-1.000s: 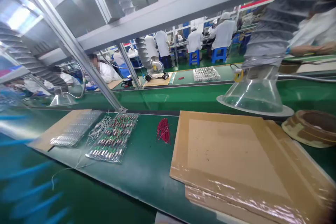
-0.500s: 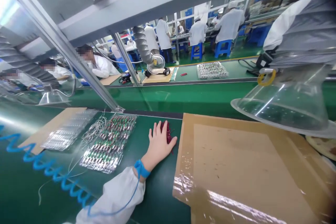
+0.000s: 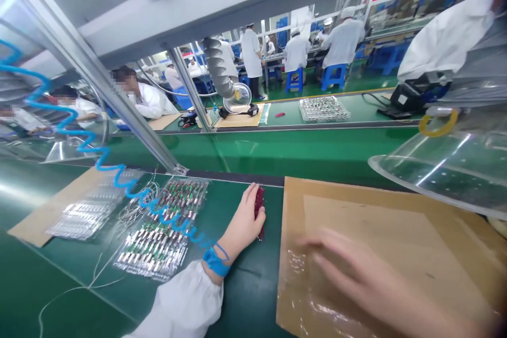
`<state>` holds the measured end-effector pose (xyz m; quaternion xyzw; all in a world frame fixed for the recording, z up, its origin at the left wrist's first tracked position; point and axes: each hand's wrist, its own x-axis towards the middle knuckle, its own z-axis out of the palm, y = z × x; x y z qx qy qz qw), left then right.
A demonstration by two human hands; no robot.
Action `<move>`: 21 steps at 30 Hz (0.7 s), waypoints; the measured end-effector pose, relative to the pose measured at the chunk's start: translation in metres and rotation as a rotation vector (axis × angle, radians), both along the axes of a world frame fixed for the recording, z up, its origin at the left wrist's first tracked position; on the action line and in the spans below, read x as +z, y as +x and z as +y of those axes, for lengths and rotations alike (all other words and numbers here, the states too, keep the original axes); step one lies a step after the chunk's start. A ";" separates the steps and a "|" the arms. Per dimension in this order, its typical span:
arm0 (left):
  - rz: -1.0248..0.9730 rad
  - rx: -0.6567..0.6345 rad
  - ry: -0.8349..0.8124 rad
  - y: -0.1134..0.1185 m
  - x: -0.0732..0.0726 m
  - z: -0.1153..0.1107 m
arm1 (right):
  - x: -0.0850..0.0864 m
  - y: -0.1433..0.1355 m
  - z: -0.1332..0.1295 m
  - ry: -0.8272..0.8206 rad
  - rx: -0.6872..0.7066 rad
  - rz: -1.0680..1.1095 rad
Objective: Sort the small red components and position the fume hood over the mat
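My left hand (image 3: 244, 221) rests on the green bench, with a blue wrist strap (image 3: 216, 261) at its wrist. Its fingers lie close together along one side of a small dark red piece (image 3: 259, 202) and the thumb is near the other side. The hand partly hides this piece, so its exact kind is unclear. Over the tape-covered cardboard sheet (image 3: 356, 216) hovers my right hand (image 3: 352, 269), blurred by motion. Its thumb and fingers look apart, with nothing visible between them.
Left of my hands lies a clear tray (image 3: 154, 248) filled with small green-and-metal parts. White wires (image 3: 138, 203) and another clear tray (image 3: 85, 216) lie beyond. A coiled blue cord (image 3: 119, 174) crosses above them. A transparent fume hood (image 3: 439, 169) hangs at right.
My right hand has come into view over the cardboard. My left hand's spread fingers have drawn together around the dark red piece. The blue cord has swung up and across the trays.
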<state>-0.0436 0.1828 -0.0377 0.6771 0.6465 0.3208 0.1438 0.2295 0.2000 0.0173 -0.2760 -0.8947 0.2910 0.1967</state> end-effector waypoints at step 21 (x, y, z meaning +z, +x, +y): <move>0.279 -0.171 -0.120 -0.014 0.000 -0.016 | -0.066 -0.124 0.097 0.230 0.236 0.017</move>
